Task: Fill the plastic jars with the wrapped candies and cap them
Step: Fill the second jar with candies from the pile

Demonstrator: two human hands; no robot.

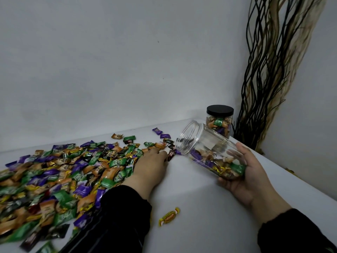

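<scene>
A clear plastic jar point(204, 143) without a cap is tilted with its mouth toward the left and some wrapped candies at its bottom. My right hand point(244, 172) grips its base from below. A wide heap of wrapped candies point(60, 172) in green, purple, orange and yellow covers the left of the white table. My left hand point(151, 163) lies palm down at the heap's right edge, fingers on candies near the jar's mouth; whether it holds any is hidden. One yellow candy point(169, 218) lies alone near the front.
A filled jar with a black cap point(219, 119) stands at the table's far right corner. Dark and tan dried twigs point(269, 79) rise beside it against the wall. The white table's edge point(300, 178) runs diagonally at the right.
</scene>
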